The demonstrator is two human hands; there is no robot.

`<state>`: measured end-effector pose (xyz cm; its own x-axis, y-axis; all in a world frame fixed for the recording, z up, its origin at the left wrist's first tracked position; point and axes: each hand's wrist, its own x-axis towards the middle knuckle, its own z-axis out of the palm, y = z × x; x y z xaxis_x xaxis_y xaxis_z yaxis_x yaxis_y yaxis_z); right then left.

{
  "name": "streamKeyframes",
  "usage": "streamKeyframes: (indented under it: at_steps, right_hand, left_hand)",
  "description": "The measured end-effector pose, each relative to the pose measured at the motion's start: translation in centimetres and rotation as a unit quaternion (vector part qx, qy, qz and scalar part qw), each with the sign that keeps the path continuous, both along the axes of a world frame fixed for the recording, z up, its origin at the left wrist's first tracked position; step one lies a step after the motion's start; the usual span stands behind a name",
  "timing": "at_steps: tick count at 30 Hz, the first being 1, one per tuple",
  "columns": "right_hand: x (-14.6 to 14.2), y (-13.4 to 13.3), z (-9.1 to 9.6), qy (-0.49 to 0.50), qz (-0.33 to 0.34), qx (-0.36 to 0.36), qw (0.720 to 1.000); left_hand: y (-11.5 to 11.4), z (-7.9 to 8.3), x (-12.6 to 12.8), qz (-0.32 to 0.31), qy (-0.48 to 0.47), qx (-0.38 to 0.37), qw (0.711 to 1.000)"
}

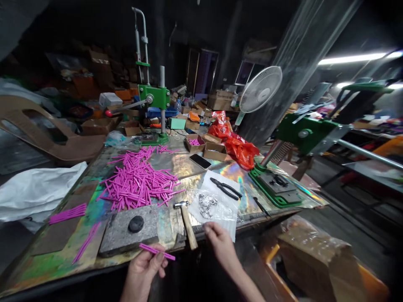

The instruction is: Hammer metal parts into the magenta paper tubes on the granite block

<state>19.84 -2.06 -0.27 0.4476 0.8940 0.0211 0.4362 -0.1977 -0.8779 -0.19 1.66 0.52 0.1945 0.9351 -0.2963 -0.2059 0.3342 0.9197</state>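
Note:
My left hand [145, 267] is closed around a thin pink stick [156, 251] at the table's near edge, just in front of a grey stone slab [124, 235] with a dark round piece [136, 223] on it. My right hand [219, 242] reaches to the near edge of a clear plastic bag [211, 209] holding small metal parts, fingers pinched at the bag's edge. A hammer [187, 222] lies between the two hands. A large pile of pink sticks [138, 180] covers the middle of the table.
Black pliers [226, 188] lie on white paper. A phone [200, 160], small cardboard boxes [214, 150] and an orange bag [239, 147] sit farther back. Green hand presses stand at the back [154, 100] and right [302, 134]. A fan [260, 90] stands behind. Cardboard box [317, 256] below right.

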Motion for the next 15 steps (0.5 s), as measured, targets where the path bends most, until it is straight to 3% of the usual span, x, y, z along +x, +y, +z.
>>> streamKeyframes:
  at_steps: [3,6,15]
  right_hand:
    - [5.0,2.1,-0.1,-0.064,-0.04,-0.029,0.997]
    - [7.5,4.3,-0.6,-0.134,-0.044,-0.08,0.987]
    - [6.6,7.4,-3.7,-0.27,-0.038,-0.237,0.932]
  left_hand:
    - [0.0,0.2,-0.2,0.009,0.01,-0.002,1.0]
    - [-0.5,0.0,0.3,0.033,0.019,0.006,0.999]
    - [-1.0,-0.8,0.9,0.06,0.05,0.002,0.997]
